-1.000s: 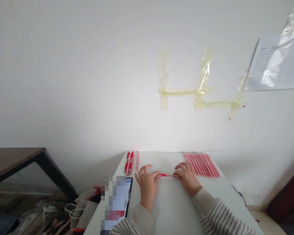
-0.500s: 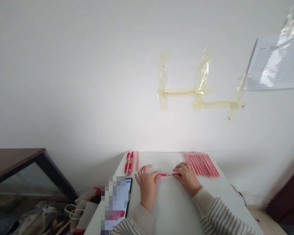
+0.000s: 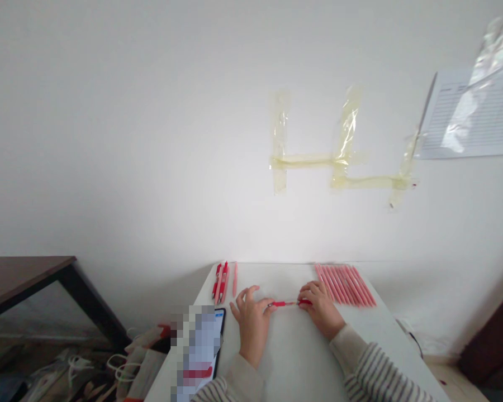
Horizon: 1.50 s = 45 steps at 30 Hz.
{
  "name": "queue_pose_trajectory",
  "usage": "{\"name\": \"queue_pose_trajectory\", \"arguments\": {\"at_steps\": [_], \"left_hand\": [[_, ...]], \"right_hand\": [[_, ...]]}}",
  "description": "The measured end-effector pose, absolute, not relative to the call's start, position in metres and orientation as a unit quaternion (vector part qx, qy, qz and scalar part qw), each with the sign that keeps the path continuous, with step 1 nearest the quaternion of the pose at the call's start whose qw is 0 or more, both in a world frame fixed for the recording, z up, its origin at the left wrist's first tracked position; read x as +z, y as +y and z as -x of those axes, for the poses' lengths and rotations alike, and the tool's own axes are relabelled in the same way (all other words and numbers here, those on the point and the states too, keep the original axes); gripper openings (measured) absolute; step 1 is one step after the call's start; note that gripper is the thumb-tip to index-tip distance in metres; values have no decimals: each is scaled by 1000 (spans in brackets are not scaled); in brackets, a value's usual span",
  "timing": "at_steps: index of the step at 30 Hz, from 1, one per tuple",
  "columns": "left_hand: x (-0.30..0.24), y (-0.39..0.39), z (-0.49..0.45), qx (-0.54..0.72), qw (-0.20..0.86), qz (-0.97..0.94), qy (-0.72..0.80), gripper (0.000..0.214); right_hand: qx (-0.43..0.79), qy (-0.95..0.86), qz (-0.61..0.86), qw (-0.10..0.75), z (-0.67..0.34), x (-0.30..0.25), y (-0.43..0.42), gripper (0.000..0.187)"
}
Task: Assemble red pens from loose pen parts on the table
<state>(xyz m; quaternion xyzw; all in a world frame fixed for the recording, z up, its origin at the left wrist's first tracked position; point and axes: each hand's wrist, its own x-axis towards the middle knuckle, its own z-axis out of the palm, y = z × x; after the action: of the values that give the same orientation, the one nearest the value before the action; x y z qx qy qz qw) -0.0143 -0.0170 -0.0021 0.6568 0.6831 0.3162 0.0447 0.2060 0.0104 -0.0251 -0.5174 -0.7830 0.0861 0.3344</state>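
A red pen (image 3: 279, 304) lies level between my two hands, low over the white table or on it; I cannot tell which. My left hand (image 3: 252, 324) pinches its left end between thumb and forefinger, the other fingers spread. My right hand (image 3: 322, 310) grips the red section at the right end. A thin pale length shows between the two red sections. Just beyond my right hand lies a row of several pink pens (image 3: 344, 286). Past my left hand, red pens (image 3: 223, 283) and pink ones lie side by side, with a single pink pen (image 3: 235, 279) beside them.
The white table (image 3: 302, 357) meets the wall at its far edge. A phone (image 3: 218, 335), partly blurred out, lies along the left edge. Left of the table are a dark-framed brown table (image 3: 29, 273) and a pile of bags. Tape and a paper sheet (image 3: 465, 117) hang on the wall.
The view has shifted slightly, so everything sits a little lower. More of the pen's left tip shows at my left fingers. Both hands keep their hold on the pen.
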Motion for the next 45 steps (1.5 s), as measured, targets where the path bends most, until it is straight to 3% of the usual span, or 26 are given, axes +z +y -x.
{"name": "queue_pose_trajectory", "arguments": {"at_steps": [28, 45], "left_hand": [[-2, -15, 18, 335, 23, -641, 690, 14], [-5, -13, 27, 289, -74, -622, 724, 8]], "right_hand": [[85, -768, 523, 360, -209, -27, 11, 9], [58, -747, 524, 404, -213, -27, 15, 8]]}}
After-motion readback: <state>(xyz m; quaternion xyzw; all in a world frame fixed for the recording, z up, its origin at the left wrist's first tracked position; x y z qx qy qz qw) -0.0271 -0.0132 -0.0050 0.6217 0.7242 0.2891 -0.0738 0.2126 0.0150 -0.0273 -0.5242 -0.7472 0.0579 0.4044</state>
